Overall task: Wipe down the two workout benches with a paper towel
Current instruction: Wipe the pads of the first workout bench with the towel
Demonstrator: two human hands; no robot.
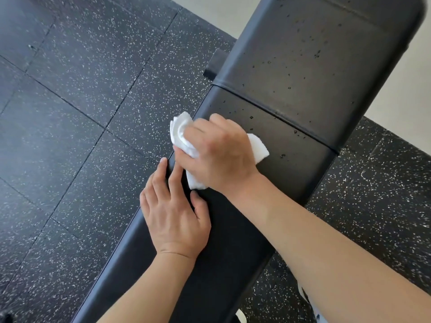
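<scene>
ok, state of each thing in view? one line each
black padded workout bench: droplets on the far pad, near pad looks dry
white crumpled paper towel: bunched, pressed onto the bench's left edge
right hand: grips the towel
left hand: fingers straight, resting on the bench edge

1. Right hand point(219, 155) grips the crumpled paper towel point(180, 134) against the black bench surface point(303, 73).
2. Left hand point(173, 213) rests flat on the surface edge.
3. Droplets point(289, 87) speckle the far pad.
</scene>
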